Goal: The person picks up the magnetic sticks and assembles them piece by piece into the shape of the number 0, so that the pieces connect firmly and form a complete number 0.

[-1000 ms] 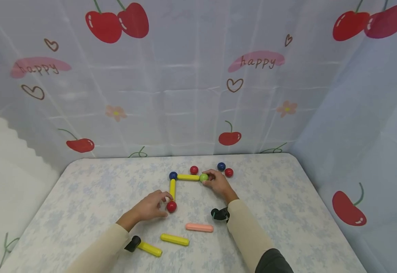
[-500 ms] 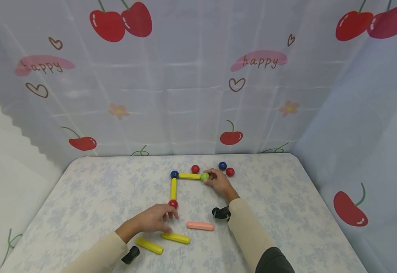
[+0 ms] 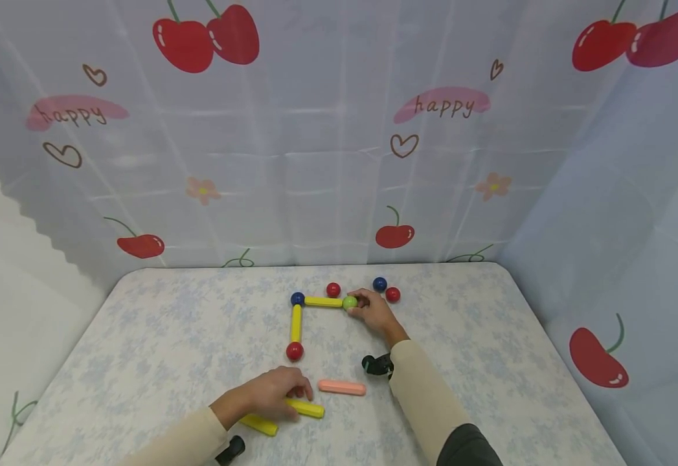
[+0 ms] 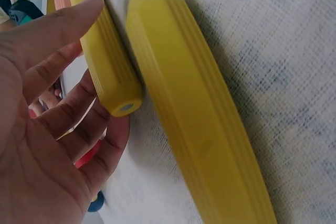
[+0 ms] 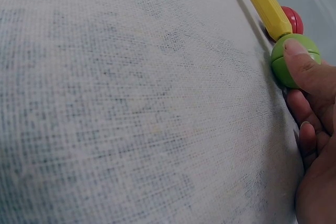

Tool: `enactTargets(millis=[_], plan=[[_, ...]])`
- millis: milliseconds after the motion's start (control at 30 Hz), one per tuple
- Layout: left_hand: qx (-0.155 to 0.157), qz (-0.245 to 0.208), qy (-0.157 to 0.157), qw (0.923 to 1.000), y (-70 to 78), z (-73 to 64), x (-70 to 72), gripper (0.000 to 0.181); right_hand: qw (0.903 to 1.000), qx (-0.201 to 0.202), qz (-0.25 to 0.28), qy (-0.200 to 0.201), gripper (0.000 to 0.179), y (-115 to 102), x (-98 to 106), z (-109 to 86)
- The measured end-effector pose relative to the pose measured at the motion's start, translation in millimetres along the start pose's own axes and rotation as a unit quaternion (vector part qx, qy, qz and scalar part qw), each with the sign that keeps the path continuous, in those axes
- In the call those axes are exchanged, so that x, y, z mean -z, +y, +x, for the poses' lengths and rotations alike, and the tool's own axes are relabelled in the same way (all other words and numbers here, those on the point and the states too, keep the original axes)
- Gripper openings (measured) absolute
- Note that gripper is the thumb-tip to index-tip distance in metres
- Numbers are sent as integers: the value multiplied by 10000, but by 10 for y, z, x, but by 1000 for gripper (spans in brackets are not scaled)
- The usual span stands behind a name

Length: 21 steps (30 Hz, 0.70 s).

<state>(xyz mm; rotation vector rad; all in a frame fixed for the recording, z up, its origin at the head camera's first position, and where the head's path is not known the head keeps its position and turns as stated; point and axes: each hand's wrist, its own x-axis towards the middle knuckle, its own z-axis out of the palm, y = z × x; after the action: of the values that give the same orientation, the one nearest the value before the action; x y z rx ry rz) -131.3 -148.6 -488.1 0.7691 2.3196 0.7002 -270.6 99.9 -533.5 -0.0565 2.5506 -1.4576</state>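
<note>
My left hand (image 3: 271,393) is low over a yellow magnetic rod (image 4: 107,51), its thumb on one side and curled fingers on the other. A second yellow rod (image 4: 194,103) lies beside it, partly under the hand in the head view. With thumb and fingers, my right hand (image 3: 373,315) holds a green ball (image 5: 294,61) at the right end of a yellow rod (image 3: 324,302). That rod meets a blue ball (image 3: 298,298) at the corner. From there another yellow rod (image 3: 296,323) runs toward me to a red ball (image 3: 294,351).
A pink rod (image 3: 342,388) lies right of my left hand. One loose red ball (image 3: 333,290) sits behind the far yellow rod. Another blue ball (image 3: 379,284) and red ball (image 3: 393,295) stand beyond my right hand. A printed curtain (image 3: 315,213) rises behind the table.
My left hand has left the near red ball and moved toward me, down to the loose yellow rods. My right hand has stayed at the green ball.
</note>
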Motion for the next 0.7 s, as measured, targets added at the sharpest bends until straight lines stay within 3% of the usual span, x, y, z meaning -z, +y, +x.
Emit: enactTargets(millis=[200,333,467,700], plan=[[-9,283,-4,9996,-11,40,-49,18,10000,47,-5,-8,34,23,-2,11],[-91,167,107,9998,-55,42,-68,16,9999,107,-39,-10,34,23,0,10],[-189,-189,247,9993,-115,39,-67,16,9998,165,-64,34,33,14,2,9],[-93,-943,480,9943,-187,-8,-32,25,10000,53,-51,25,33,10,1,7]])
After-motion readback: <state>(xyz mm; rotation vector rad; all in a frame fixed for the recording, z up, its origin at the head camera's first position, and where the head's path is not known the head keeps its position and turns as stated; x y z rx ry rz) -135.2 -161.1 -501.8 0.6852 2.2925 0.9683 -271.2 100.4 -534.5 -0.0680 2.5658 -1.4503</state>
